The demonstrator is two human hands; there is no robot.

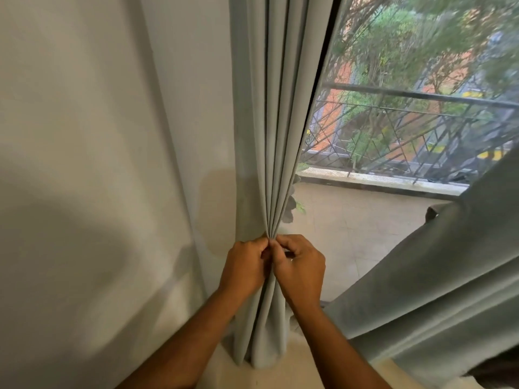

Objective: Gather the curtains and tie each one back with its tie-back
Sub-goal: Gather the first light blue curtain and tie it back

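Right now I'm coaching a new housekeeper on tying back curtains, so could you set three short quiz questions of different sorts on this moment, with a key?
1. True or false: both hands pinch the gathered curtain at the same spot.
2. Which side of the gathered curtain does the window lie on: A) left, B) right?
3. Fill in: the second curtain hangs at the lower ____ of the view.

Key:
1. True; the left hand and right hand meet on the folds.
2. B.
3. Right.
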